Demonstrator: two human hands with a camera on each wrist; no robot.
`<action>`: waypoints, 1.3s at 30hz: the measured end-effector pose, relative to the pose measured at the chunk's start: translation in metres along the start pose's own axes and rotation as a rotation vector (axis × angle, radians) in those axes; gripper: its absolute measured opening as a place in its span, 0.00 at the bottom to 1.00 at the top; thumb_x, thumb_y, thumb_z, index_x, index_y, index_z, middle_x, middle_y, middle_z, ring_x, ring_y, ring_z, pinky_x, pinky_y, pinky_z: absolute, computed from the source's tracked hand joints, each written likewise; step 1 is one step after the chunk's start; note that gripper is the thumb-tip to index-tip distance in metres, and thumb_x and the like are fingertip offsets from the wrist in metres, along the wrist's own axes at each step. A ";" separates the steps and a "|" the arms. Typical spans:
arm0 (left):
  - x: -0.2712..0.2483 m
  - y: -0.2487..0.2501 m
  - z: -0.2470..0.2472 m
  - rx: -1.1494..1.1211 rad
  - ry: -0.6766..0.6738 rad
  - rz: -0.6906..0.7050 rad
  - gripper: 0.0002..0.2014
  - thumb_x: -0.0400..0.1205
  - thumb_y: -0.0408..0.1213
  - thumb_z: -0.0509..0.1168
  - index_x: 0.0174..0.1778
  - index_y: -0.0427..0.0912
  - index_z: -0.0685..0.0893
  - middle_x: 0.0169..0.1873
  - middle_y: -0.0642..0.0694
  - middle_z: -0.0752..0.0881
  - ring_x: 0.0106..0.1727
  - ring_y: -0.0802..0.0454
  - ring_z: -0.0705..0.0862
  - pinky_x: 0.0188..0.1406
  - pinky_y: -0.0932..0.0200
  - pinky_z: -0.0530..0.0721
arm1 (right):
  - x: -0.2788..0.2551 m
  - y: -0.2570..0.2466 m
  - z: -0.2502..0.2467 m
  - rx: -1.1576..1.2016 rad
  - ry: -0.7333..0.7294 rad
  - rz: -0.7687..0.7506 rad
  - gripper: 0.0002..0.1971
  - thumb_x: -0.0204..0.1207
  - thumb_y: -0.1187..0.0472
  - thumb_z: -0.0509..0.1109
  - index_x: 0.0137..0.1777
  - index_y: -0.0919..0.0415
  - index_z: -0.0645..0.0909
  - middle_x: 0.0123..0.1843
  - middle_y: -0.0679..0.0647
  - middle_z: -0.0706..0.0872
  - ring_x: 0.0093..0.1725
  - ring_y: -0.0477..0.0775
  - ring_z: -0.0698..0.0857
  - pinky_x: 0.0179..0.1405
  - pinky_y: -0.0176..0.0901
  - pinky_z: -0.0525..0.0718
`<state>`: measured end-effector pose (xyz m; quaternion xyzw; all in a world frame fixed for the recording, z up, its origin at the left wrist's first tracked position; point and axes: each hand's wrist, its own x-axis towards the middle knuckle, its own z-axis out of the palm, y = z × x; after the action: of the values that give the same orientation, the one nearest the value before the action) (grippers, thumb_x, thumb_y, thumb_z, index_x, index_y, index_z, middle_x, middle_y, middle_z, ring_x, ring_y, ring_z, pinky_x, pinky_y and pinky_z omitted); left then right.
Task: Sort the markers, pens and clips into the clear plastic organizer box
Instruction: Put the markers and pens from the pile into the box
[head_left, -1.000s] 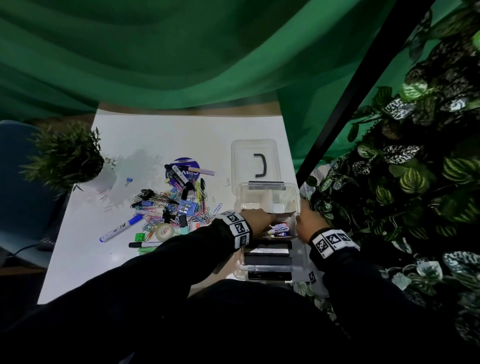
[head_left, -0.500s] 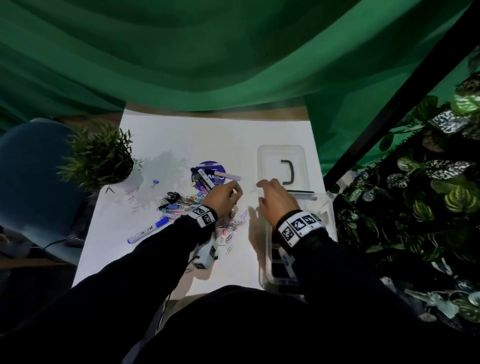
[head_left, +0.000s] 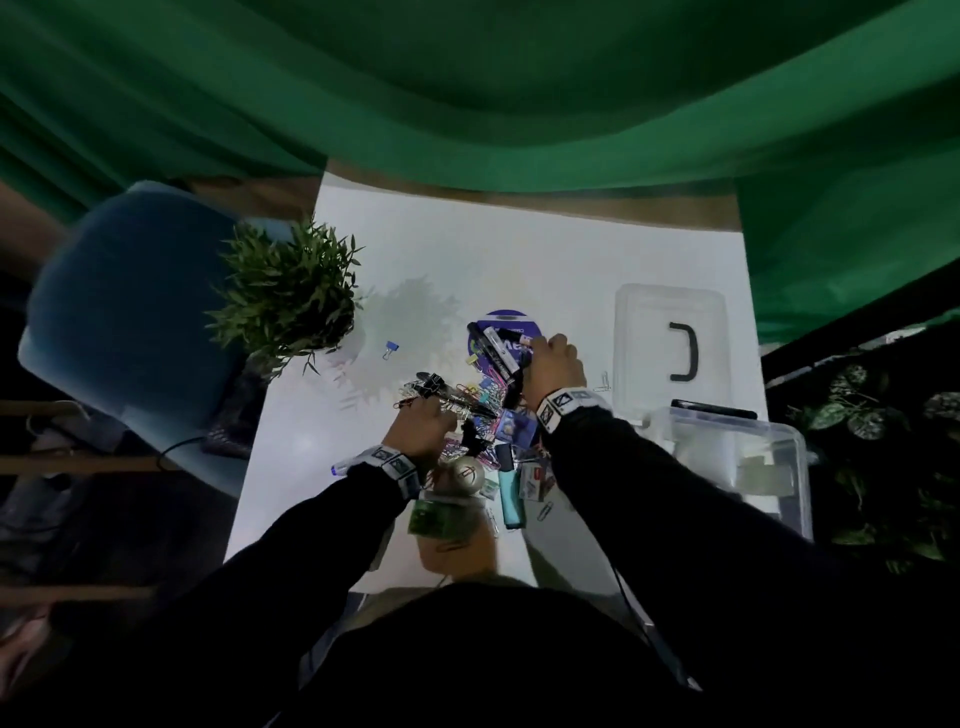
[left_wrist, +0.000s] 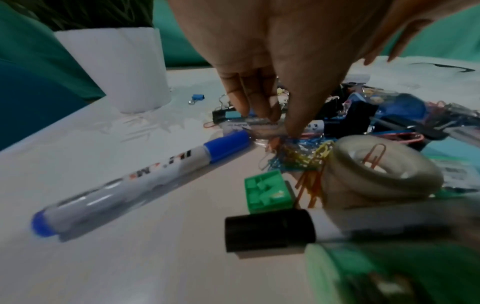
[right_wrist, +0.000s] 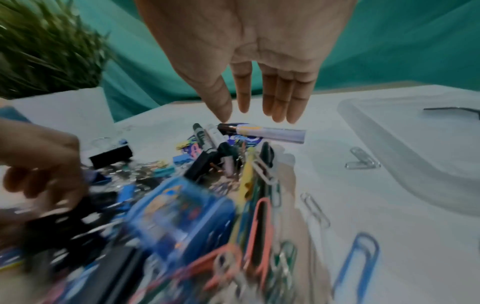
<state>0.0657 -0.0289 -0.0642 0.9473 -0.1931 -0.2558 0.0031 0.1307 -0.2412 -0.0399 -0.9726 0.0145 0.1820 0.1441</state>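
A heap of markers, pens and paper clips (head_left: 483, 400) lies mid-table. My left hand (head_left: 423, 423) (left_wrist: 280, 125) reaches into its near left side, fingers and thumb pinching a clear-barrelled pen (left_wrist: 259, 131) above coloured paper clips (left_wrist: 301, 156). My right hand (head_left: 550, 353) (right_wrist: 249, 115) hovers with straight fingers just over a pale purple marker (right_wrist: 272, 133) at the heap's far side, holding nothing. The clear organizer box (head_left: 675, 421) stands at the right, its inside blurred. A blue-capped marker (left_wrist: 130, 181) and a black-capped marker (left_wrist: 270, 232) lie near my left wrist.
The box lid (head_left: 644, 332) with a black handle lies behind the box. A potted plant (head_left: 285, 301) stands at the table's left, a lone blue binder clip (head_left: 390, 349) beside it. A tape roll (left_wrist: 384, 174), a green sharpener (left_wrist: 267, 191) and a teal highlighter (head_left: 510, 493) lie in front.
Both hands left the organizer box and moved left and forward to the heap. The left now pinches a pen; the right has spread over the purple marker.
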 end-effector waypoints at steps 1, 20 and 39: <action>0.003 -0.001 -0.001 0.007 -0.043 0.004 0.17 0.56 0.30 0.78 0.38 0.38 0.84 0.33 0.37 0.80 0.33 0.38 0.80 0.26 0.55 0.69 | 0.011 0.000 -0.002 -0.011 0.009 -0.011 0.24 0.78 0.58 0.66 0.72 0.64 0.68 0.67 0.65 0.72 0.66 0.67 0.74 0.60 0.56 0.75; -0.050 -0.070 0.008 -0.422 -0.075 -0.274 0.19 0.80 0.42 0.67 0.63 0.38 0.72 0.56 0.38 0.73 0.48 0.36 0.80 0.39 0.53 0.74 | 0.088 -0.039 0.025 -0.098 -0.323 -0.082 0.24 0.77 0.56 0.71 0.68 0.68 0.72 0.59 0.63 0.83 0.58 0.64 0.85 0.45 0.45 0.76; -0.047 0.015 -0.041 -0.503 0.103 -0.220 0.28 0.83 0.43 0.63 0.77 0.39 0.61 0.48 0.31 0.86 0.45 0.35 0.85 0.38 0.50 0.77 | -0.042 -0.008 -0.080 0.705 -0.256 -0.191 0.05 0.84 0.66 0.58 0.56 0.58 0.70 0.44 0.60 0.85 0.41 0.60 0.87 0.40 0.52 0.86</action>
<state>0.0430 -0.0297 -0.0041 0.9439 -0.0190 -0.2457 0.2200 0.1205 -0.2577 0.0488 -0.8296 -0.0327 0.2715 0.4867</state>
